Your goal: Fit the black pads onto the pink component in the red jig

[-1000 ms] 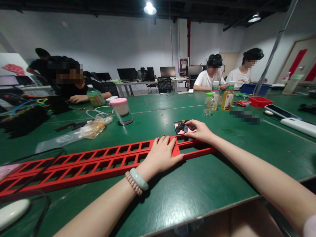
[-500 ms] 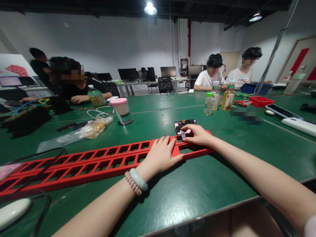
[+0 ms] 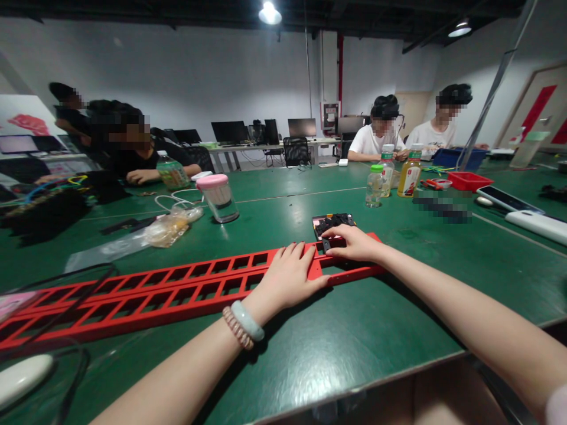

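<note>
A long red frame (image 3: 175, 311) with two rows of rectangular openings lies across the green table. My left hand (image 3: 290, 274) rests flat on its right part, fingers spread, a bangle and beaded bracelet at the wrist. At the frame's right end, my right hand (image 3: 352, 243) pinches a small dark grey block (image 3: 326, 245) between thumb and fingers, over the slot between the red rails. Just behind that hand sits an open box (image 3: 331, 221) holding small black parts, partly covered by the fingers.
A pink-lidded jar (image 3: 219, 199) and a plastic bag of parts (image 3: 170, 229) stand beyond the frame. Several drink bottles (image 3: 408, 172) and a red tray (image 3: 469, 181) are at the back right. A black cable (image 3: 78, 378) crosses the frame's left end. Other people sit across the table.
My right hand has lowered slightly and shifted a little left with the grey block, which is now turned and sits lower by the red rails. My left hand stays in place.
</note>
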Available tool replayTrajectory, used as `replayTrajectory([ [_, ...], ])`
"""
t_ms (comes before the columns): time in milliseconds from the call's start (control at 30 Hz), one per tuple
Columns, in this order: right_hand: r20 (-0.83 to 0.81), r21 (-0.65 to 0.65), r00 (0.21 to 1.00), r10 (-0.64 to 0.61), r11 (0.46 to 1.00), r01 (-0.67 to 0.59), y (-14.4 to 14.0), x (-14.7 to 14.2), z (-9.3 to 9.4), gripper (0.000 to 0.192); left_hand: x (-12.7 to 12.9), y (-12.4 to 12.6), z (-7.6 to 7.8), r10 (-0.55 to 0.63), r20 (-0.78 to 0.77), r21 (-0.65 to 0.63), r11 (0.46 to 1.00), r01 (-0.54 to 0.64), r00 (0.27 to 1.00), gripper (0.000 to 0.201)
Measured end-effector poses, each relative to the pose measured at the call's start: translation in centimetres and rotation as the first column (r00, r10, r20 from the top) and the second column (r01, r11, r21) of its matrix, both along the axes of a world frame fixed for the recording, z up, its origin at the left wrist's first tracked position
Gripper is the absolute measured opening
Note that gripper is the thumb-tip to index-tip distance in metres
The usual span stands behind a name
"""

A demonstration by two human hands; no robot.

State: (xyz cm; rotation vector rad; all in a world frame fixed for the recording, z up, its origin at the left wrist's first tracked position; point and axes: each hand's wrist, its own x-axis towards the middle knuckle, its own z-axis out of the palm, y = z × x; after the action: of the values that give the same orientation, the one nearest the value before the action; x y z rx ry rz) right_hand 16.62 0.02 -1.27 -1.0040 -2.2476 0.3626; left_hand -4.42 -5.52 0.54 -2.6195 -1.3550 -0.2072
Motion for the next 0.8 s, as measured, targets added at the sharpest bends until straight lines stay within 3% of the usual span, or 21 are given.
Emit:
replayTrajectory([
  [500,0.052,0.029,0.998,-0.02,0.999,0.019,-0.22,-0.01,0.19,0.039,0.0,0.07,-0.13,0.0,0.006,0.007,1.0,0.0,1.0,0.077],
  [800,0.038,0.089,0.999,0.038,0.995,-0.041,-0.02,0.04,0.02,0.038,-0.04,0.12,-0.16,-0.006,0.007,0.016,1.0,0.005,1.0,0.076],
])
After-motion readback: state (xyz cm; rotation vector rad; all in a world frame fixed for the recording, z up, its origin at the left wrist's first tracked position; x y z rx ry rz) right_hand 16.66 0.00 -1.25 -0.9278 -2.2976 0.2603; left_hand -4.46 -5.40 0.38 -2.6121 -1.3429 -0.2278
